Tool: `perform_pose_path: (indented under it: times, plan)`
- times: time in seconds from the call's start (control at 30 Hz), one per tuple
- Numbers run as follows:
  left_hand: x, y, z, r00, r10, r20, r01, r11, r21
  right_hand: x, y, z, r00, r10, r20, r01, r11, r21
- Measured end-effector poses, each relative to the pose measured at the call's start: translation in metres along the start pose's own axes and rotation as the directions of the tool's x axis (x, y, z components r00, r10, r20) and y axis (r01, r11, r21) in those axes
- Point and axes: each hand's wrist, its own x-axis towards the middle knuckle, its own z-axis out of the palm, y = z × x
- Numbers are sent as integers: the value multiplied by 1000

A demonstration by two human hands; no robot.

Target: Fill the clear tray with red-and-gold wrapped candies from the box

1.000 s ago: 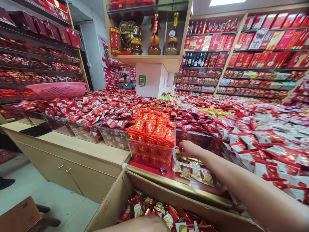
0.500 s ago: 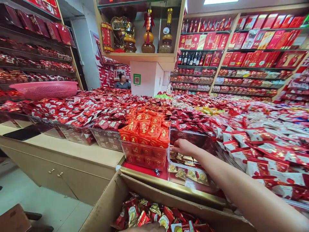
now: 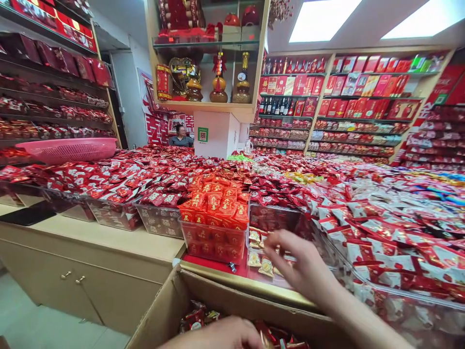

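My right hand point(image 3: 296, 257) is over a clear bin of small gold-wrapped sweets point(image 3: 266, 266), its fingers bent and apart with nothing visible between them. Down at the bottom edge, my left hand point(image 3: 221, 334) is inside an open cardboard box point(image 3: 156, 310). Its fingers are blurred and partly cut off, so I cannot see whether they grip anything. Red and gold wrapped sweets point(image 3: 198, 317) lie in the box around that hand. Left of the gold sweets stands a clear bin piled with orange-red packets point(image 3: 218, 206).
More bins of red packets point(image 3: 101, 174) line the counter point(image 3: 145, 247). White-and-red packets point(image 3: 385, 247) are heaped at right. A pink basket point(image 3: 69, 149) and a dark flat object point(image 3: 27, 215) lie at left. A person point(image 3: 180, 137) is behind the counter.
My right hand has drawn back from inside the gold-sweet bin, rising towards me. My left hand has come further into view over the box. The view has tilted up.
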Motion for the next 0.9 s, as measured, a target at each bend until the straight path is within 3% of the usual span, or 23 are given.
perform_pose_path:
  times: [0.07,0.13,0.23,0.33,0.47,0.63,0.8,0.9]
  plan:
    - [-2,9,-9,998,6,-62,-15,988,-155,-35,-14,10,994,82,67,-89,991,104]
    - [-4,18,-13,979,-32,-199,-64,886,-460,-60,-15,25,980,173,100,-190,961,199]
    - [-4,27,-11,958,-102,-269,-105,748,-656,-78,-6,46,953,278,119,-302,883,359]
    - [-1,29,-6,943,-127,-307,-123,725,-678,-81,0,56,928,340,155,-370,780,505]
    - [2,27,-2,940,-112,-322,-125,766,-631,-83,-3,56,872,437,220,-453,551,701]
    - [3,21,0,945,-128,-301,-64,829,-556,-86,-8,51,783,564,261,-521,365,772]
    - [5,18,2,916,-176,-361,-35,861,-507,-84,-6,48,755,594,278,-539,321,779]
    - [4,17,1,925,-170,-340,-13,879,-476,-85,-3,47,793,541,279,-520,364,773]
